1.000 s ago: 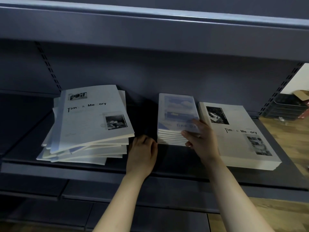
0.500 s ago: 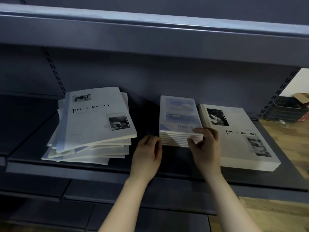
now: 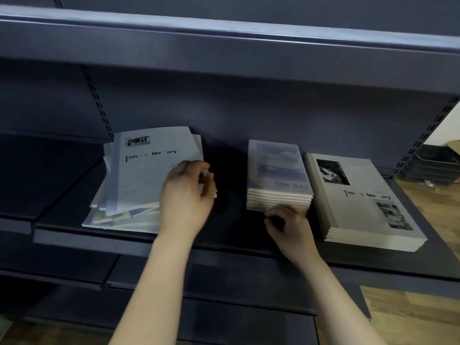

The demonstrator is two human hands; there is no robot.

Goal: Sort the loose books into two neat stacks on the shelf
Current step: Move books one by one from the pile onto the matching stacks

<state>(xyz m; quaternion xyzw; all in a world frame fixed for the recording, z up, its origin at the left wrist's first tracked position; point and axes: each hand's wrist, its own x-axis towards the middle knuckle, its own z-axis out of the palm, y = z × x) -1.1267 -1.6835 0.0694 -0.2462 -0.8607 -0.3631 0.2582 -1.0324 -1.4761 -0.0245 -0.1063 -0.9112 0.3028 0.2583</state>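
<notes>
On the shelf (image 3: 231, 241) lie three groups of books. Toward the left end sits the loose pile (image 3: 119, 215), its books fanned out and askew, some corners jutting past the others. The left hand (image 3: 186, 195) is at the right edge of the pile's top book (image 3: 146, 170), fingers curled round that edge and gripping it. Near the middle of the shelf stands the small stack (image 3: 277, 170), its edges squared. The right hand (image 3: 291, 227) hovers just in front of it, near the shelf's front edge, fingers loosely curled and holding nothing; I cannot tell whether the knuckles touch the stack. Just beside the small stack, toward the right end, lies the large stack (image 3: 361, 202), also squared.
</notes>
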